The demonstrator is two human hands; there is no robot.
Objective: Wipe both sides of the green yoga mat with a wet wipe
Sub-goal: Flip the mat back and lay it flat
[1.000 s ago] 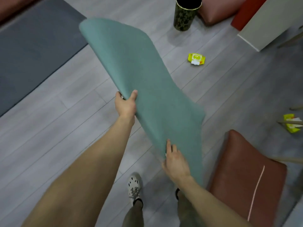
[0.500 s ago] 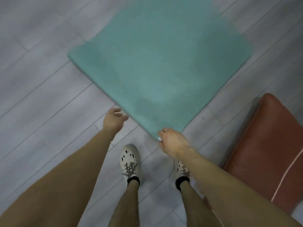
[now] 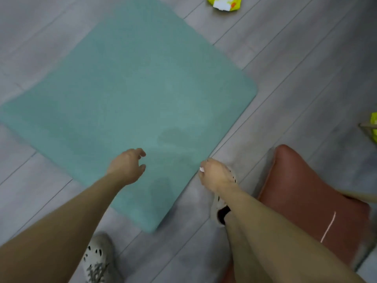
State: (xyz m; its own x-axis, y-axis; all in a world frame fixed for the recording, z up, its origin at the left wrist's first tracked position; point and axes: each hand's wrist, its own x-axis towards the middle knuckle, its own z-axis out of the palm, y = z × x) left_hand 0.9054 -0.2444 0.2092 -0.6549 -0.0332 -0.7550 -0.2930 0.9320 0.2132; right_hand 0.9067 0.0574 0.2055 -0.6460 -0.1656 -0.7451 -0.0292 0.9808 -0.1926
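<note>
The right hand (image 3: 216,175) is curling its fingers around a scrap of white, most likely the wet wipe (image 3: 202,170). The left hand (image 3: 127,166) is hovering with fingers loosely bent, holding nothing. Under both, the green yoga mat (image 3: 130,94) is lying flat on the floor (image 3: 306,68), showing darker, damp-looking patches near the hands. This face seems to be waiting for its wipe. The next move is calling for the right hand to press the wipe down and sweep it across while the left steadies the mat. A yellow pack (image 3: 224,3) is lying beyond the far edge.

green mat (image 3: 130,94), wet wipe (image 3: 202,169) in right hand (image 3: 217,174)
</note>
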